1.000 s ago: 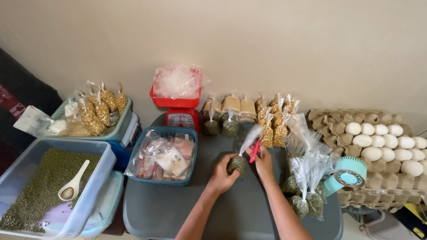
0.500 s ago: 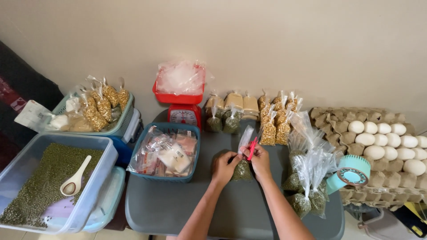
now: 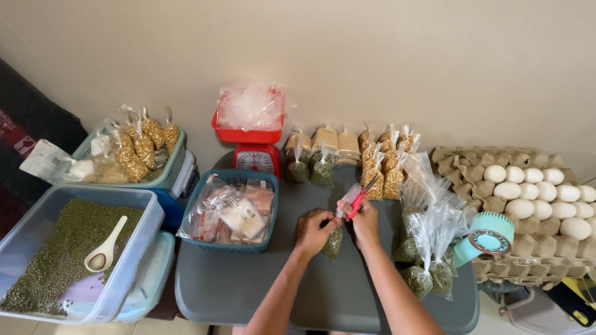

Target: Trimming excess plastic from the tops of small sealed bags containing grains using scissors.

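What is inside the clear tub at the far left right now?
The clear tub holds a bed of small green beans, with a pale plastic scoop lying on top, bowl end down. The beans cover the tub's bottom, so anything buried under them cannot be seen.

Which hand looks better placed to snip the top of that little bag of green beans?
Probably the right hand: it holds the red-handled scissors above the small clear bag of green beans, which the left hand steadies.

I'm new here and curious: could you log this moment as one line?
left hand: holds small bag of green beans | right hand: grips red scissors at bag top | on grey table
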